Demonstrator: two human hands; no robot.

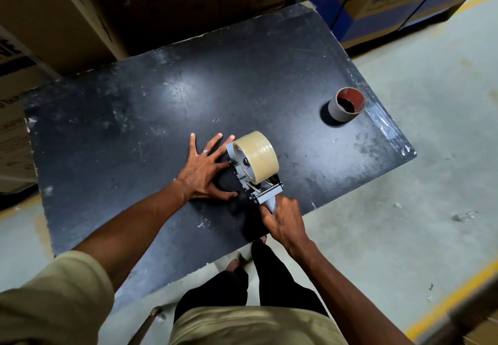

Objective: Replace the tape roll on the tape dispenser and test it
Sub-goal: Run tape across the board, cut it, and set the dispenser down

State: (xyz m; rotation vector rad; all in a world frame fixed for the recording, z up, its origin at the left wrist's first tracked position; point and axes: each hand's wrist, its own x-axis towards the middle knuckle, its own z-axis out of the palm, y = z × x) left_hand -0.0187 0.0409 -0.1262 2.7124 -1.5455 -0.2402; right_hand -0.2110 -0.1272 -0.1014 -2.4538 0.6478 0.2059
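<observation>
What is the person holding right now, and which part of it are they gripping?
The right hand grips the tape dispenser by its handle. The left hand holds nothing; it lies flat with spread fingers on the black table beside the dispenser.

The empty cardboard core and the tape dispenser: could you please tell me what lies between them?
Nothing: in the head view, only bare black tabletop separates core from dispenser.

We count one tape dispenser [253, 180] and one full tape roll [257, 156] mounted on it. One empty cardboard core [346, 107] stands near the far right edge. There is one dark surface [134, 107] under all of this. We see two hands: the left hand [207, 172], wearing one ring [205, 151], and the right hand [283, 220].
</observation>
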